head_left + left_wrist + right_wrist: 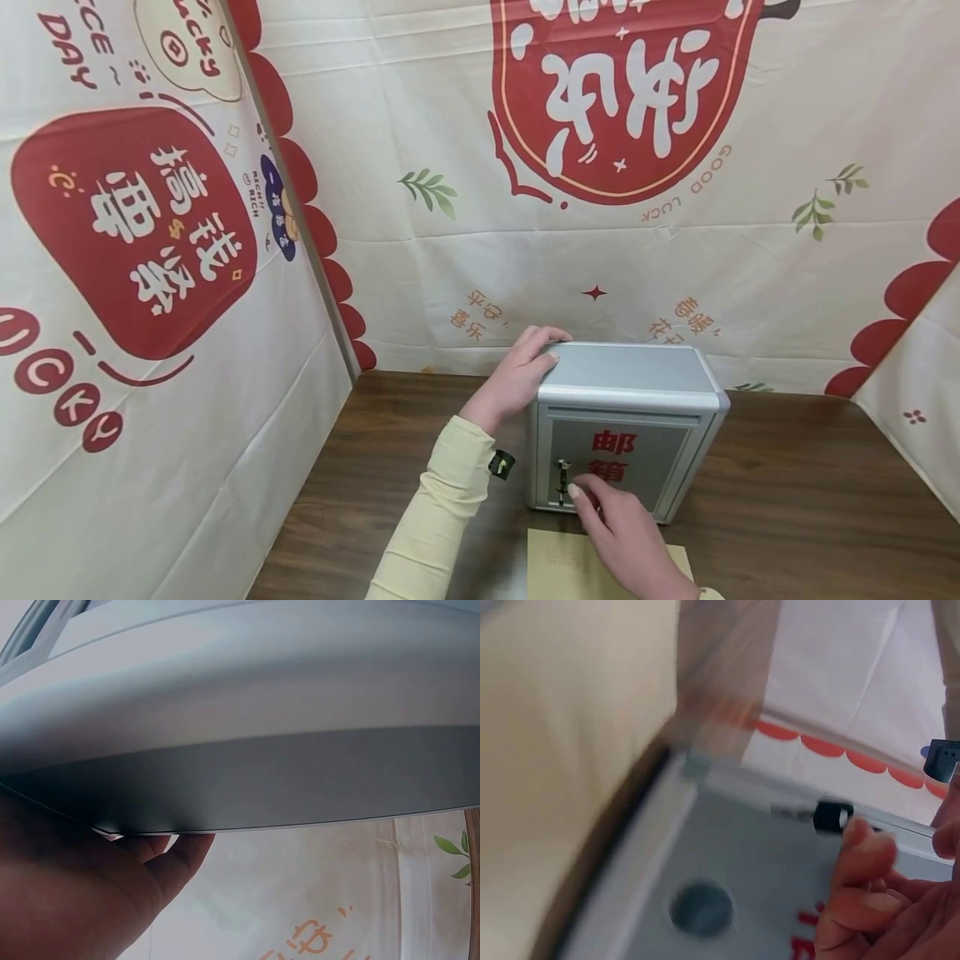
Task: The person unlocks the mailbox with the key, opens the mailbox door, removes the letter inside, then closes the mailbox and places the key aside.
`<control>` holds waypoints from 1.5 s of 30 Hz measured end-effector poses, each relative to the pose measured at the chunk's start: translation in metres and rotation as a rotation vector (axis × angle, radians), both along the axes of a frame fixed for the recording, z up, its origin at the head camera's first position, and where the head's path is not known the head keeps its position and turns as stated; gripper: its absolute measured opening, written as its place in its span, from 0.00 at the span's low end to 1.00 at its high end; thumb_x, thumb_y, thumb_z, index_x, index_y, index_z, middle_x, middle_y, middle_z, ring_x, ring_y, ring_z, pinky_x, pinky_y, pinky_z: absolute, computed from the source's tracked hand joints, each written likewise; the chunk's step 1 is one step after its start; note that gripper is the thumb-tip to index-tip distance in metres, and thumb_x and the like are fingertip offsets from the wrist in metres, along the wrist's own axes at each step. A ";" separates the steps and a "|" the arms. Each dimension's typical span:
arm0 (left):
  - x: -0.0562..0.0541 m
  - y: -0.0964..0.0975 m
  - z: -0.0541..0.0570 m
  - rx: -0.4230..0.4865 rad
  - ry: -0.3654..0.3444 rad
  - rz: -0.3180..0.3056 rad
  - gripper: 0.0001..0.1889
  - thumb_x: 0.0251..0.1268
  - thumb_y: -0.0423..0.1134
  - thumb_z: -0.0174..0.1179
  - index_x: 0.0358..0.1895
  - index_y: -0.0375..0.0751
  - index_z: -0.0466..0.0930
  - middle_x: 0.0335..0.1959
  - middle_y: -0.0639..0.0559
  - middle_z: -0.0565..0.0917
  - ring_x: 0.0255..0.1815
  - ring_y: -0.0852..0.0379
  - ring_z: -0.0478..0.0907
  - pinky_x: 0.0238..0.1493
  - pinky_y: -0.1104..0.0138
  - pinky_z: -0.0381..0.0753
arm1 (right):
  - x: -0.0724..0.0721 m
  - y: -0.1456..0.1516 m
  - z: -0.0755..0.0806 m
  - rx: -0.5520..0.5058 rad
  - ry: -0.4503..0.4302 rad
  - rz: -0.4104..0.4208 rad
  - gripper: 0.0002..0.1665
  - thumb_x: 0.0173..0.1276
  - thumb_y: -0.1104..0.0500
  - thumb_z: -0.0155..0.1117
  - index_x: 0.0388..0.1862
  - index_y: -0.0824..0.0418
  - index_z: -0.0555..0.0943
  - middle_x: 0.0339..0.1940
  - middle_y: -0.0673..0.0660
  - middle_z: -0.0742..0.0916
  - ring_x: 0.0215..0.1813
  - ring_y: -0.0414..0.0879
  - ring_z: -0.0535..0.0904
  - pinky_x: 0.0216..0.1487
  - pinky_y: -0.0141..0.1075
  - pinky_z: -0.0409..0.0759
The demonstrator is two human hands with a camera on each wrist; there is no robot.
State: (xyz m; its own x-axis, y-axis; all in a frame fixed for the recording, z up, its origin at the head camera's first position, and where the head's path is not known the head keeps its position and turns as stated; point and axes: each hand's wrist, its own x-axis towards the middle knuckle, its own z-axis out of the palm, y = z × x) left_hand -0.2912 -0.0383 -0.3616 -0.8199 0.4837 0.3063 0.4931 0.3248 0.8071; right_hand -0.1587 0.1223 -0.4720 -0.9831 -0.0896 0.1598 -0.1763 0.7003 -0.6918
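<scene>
A silver-grey mailbox (630, 375) with red characters on its door stands upright on the wooden table. From the lock at the door's left side hang keys (562, 483); the right wrist view shows a black key head (831, 816). My left hand (517, 375) grips the mailbox's top left corner, and its fingers bend round the edge in the left wrist view. Beside the keys is my right hand (626, 533), thumb and fingers loosely bent just right of them. Whether a fingertip touches the keys is hard to see.
A tan paper envelope (551, 562) lies in front of the mailbox, partly under my right forearm. Printed cloth walls (420, 275) stand behind and at the sides of the wooden table (795, 500). A round dark spot (702, 909) on the door shows blurred in the right wrist view.
</scene>
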 end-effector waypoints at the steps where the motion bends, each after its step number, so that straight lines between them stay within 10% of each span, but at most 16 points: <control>1: 0.000 0.000 0.000 -0.001 0.000 0.000 0.16 0.72 0.39 0.43 0.59 0.49 0.73 0.54 0.58 0.69 0.54 0.60 0.67 0.53 0.61 0.68 | -0.001 -0.001 0.000 -0.046 -0.038 0.010 0.17 0.76 0.46 0.48 0.40 0.54 0.81 0.17 0.43 0.76 0.18 0.36 0.68 0.25 0.33 0.68; 11: 0.001 0.000 0.000 0.003 0.007 0.004 0.16 0.72 0.38 0.43 0.58 0.49 0.74 0.54 0.58 0.69 0.54 0.60 0.67 0.53 0.61 0.68 | -0.011 -0.012 -0.004 -0.361 -0.227 0.059 0.30 0.76 0.40 0.41 0.42 0.66 0.77 0.14 0.53 0.77 0.15 0.45 0.70 0.20 0.35 0.70; 26: 0.001 0.001 0.002 -0.006 0.018 -0.001 0.17 0.72 0.37 0.43 0.59 0.46 0.73 0.55 0.56 0.69 0.54 0.60 0.67 0.53 0.62 0.68 | -0.016 -0.014 -0.004 -0.463 -0.339 0.130 0.26 0.78 0.44 0.42 0.34 0.66 0.71 0.10 0.51 0.69 0.11 0.42 0.62 0.12 0.33 0.66; 36: 0.001 0.001 0.004 -0.009 0.012 -0.005 0.18 0.72 0.38 0.42 0.60 0.44 0.72 0.55 0.56 0.69 0.54 0.59 0.67 0.53 0.62 0.68 | -0.020 -0.012 0.000 -0.355 -0.339 0.058 0.27 0.73 0.43 0.52 0.25 0.65 0.69 0.09 0.51 0.69 0.10 0.42 0.63 0.13 0.38 0.67; 45: 0.002 0.000 0.002 0.006 0.007 -0.005 0.17 0.72 0.37 0.43 0.59 0.46 0.73 0.55 0.56 0.69 0.53 0.59 0.68 0.52 0.62 0.68 | -0.021 -0.016 0.000 -0.016 -0.075 -0.090 0.23 0.65 0.46 0.65 0.18 0.55 0.69 0.10 0.46 0.63 0.14 0.38 0.57 0.20 0.34 0.59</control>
State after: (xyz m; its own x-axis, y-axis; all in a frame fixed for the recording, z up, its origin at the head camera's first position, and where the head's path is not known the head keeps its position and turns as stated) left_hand -0.2896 -0.0379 -0.3594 -0.8150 0.4863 0.3152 0.5007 0.3172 0.8054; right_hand -0.1798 0.1067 -0.4718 -0.9963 0.0012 0.0864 -0.0609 0.6995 -0.7121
